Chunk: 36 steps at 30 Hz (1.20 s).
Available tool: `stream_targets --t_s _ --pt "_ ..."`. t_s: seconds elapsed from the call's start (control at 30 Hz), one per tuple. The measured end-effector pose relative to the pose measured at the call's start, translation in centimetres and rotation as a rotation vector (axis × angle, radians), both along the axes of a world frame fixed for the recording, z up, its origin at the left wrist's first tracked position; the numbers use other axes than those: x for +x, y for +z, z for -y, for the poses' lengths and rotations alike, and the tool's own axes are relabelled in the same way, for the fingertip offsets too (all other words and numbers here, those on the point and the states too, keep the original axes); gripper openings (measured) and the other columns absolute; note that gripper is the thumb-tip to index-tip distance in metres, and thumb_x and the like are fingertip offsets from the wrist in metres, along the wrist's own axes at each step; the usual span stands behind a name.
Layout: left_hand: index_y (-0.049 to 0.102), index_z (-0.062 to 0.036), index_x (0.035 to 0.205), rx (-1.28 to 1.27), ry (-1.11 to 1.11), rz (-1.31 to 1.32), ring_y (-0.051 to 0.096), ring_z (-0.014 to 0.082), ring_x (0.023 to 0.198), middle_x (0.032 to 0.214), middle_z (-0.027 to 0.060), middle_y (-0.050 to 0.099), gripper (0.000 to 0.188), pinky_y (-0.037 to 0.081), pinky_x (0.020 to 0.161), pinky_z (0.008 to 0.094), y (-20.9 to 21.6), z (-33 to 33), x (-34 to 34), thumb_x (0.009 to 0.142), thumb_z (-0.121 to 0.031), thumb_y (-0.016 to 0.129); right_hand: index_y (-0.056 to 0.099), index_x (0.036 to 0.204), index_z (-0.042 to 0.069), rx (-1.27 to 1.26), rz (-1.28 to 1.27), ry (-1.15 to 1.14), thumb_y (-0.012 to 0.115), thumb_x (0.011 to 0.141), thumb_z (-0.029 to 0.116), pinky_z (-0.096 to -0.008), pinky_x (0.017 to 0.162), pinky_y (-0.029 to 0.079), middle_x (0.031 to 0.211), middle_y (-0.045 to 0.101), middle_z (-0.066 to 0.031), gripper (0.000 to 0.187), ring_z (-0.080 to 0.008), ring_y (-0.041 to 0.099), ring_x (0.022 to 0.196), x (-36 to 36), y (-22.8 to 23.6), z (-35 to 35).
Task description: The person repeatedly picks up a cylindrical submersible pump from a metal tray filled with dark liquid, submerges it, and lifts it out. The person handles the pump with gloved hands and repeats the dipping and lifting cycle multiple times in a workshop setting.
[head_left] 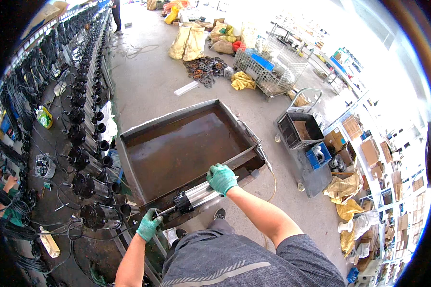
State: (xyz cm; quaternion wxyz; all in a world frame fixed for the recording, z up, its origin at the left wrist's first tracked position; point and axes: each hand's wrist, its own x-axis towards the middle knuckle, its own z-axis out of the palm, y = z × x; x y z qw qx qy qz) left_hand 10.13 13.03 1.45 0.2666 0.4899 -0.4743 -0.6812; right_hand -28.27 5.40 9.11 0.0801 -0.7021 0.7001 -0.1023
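Note:
A submersible pump with a silver cylindrical body point(199, 195) and a black ribbed section point(182, 202) lies slantwise across the near edge of a metal tank point(134, 167). My green-gloved right hand point(221, 179) is closed over the far right end of the silver body. At the other end, my left hand point(149, 225), also in a green glove, is closed around the thin rod or cable that leads out of the black section. Its fingertips are partly hidden. Brown liquid point(187, 143) fills the tank, which has a narrow trough along its near side.
Rows of similar pumps point(93, 216) with black cables stand at left. A hose point(274, 184) hangs off the tank's right corner. Further right are a trolley with a black crate point(299, 129), a wire cage point(268, 71) and shelving. Another person's arm point(9, 184) shows at far left.

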Motion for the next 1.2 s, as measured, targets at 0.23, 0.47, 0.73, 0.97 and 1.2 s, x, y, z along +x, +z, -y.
stream_targets --t_s 0.23,0.47,0.73,0.97,1.2 --pt "0.065 -0.0039 0.134 0.097 -0.457 0.314 0.059 0.0127 0.092 0.104 0.0013 0.068 0.047 0.051 0.084 0.0300 3.6 4.5 0.4 0.094 -0.025 0.076 0.070 0.093 0.007 -0.016 0.016 0.014 0.060 0.094 0.028 -0.0473 0.088 0.053 0.098 0.069 -0.0178 0.023 -0.0379 0.066 0.095 0.0 -0.3 0.2" --pt "0.069 -0.0139 0.125 -0.678 -0.308 0.807 0.071 0.0350 0.092 0.105 0.0141 0.075 0.039 0.056 0.080 0.0460 1.2 0.4 -0.5 0.087 -0.025 0.077 0.071 0.097 0.005 0.040 0.021 0.004 0.058 0.096 0.028 -0.0480 0.091 0.053 0.103 0.069 -0.0200 0.026 -0.0393 0.067 0.099 0.0 -0.1 0.3" --pt "0.072 -0.0122 0.108 -0.755 -0.224 0.826 0.068 0.0306 0.074 0.087 0.0149 0.073 0.028 0.053 0.063 0.0438 -1.4 0.6 -0.1 0.091 -0.033 0.074 0.071 0.098 0.006 0.064 0.011 0.016 0.057 0.097 0.030 -0.0479 0.092 0.053 0.104 0.069 -0.0200 0.028 -0.0392 0.066 0.101 0.0 0.3 0.3" --pt "0.064 -0.0097 0.113 0.614 0.036 -0.077 0.061 0.0141 0.066 0.092 0.0055 0.069 0.027 0.045 0.047 0.0302 -0.3 1.7 1.0 0.097 -0.030 0.069 0.071 0.098 0.005 0.057 0.006 0.021 0.058 0.096 0.029 -0.0477 0.092 0.053 0.105 0.069 -0.0193 0.028 -0.0391 0.067 0.101 0.1 0.1 0.4" --pt "0.058 -0.0066 0.113 -0.349 0.093 0.232 0.053 0.0113 0.083 0.090 0.0019 0.059 0.024 0.047 0.073 0.0280 -1.2 -0.3 -1.4 0.092 -0.008 0.069 0.072 0.097 0.006 0.049 0.023 -0.007 0.058 0.096 0.029 -0.0475 0.091 0.053 0.104 0.070 -0.0189 0.026 -0.0387 0.067 0.100 -0.2 0.2 0.1"
